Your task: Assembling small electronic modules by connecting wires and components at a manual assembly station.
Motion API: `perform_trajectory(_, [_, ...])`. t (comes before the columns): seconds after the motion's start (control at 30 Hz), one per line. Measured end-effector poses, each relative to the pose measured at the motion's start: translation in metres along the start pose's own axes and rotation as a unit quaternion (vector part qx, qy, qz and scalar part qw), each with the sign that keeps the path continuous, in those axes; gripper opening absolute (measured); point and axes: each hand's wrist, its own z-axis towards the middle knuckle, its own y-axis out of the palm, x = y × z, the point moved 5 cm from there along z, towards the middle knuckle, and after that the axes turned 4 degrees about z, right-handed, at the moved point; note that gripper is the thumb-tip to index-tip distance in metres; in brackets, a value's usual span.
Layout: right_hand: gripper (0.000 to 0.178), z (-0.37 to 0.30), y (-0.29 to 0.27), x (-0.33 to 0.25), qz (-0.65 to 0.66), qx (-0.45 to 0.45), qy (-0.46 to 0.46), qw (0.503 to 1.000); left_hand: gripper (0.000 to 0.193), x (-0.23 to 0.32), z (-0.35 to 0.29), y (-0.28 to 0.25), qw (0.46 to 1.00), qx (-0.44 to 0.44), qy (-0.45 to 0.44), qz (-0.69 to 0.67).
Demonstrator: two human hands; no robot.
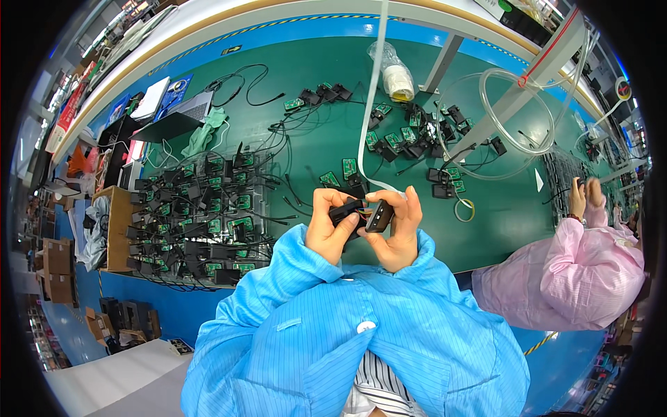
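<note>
Close in front of my chest, my left hand (324,229) is closed on a small black plastic housing (345,210), thumb on its near side. A flat dark piece with a lighter edge (379,217) is pinched between the thumb and fingers of my right hand (399,236). Thin coloured wires (363,211) run between the two pieces, which are held slightly apart. Just beyond my hands, a green circuit board (349,167) and another one (329,180) lie on the green mat (306,132). My fingers hide part of both held pieces.
Left stands a clear tray (260,187) packed with cabled black housings and green boards. More boards (393,142) lie beyond. A white strap (373,90) hangs down near my hands. A bagged roll (397,80), coiled clear tubing (517,142) and a co-worker's pink sleeve (566,250) are farther out.
</note>
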Motion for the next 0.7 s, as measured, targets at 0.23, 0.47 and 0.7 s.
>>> perform_trajectory(0.23, [0.108,-0.004,0.004,-0.004,-0.045,-0.04,-0.009,0.998,0.028,0.03,0.012,0.0,0.959,-0.015,0.119,0.255])
perform_trajectory(0.47, [0.106,0.002,0.013,-0.025,-0.108,-0.084,-0.126,0.983,0.022,0.024,0.015,-0.012,0.972,0.02,0.119,0.201])
perform_trajectory(0.7, [0.109,0.008,-0.004,-0.024,-0.053,-0.157,-0.076,0.983,0.038,0.01,0.01,-0.013,0.988,0.002,-0.01,0.157])
